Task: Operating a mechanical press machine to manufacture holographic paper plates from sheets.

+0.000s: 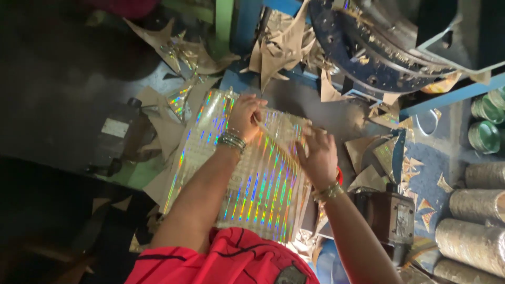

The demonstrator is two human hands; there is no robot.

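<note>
Tying foil stack: left hand and right hand both pinch string; keep taut, centred. Scraps at 12 o'clock.

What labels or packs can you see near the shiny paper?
Label plate: left of the shiny sheet, small pale rectangle on a dark block.
Plate: right, grey rectangle on a dark motor.
Rolled stacks: far right, silvery cylinders lying side by side.
No screens or signs.

A dark bench carries a stack of holographic foil sheets, with brown paper offcuts and foil scraps scattered around it.
</note>
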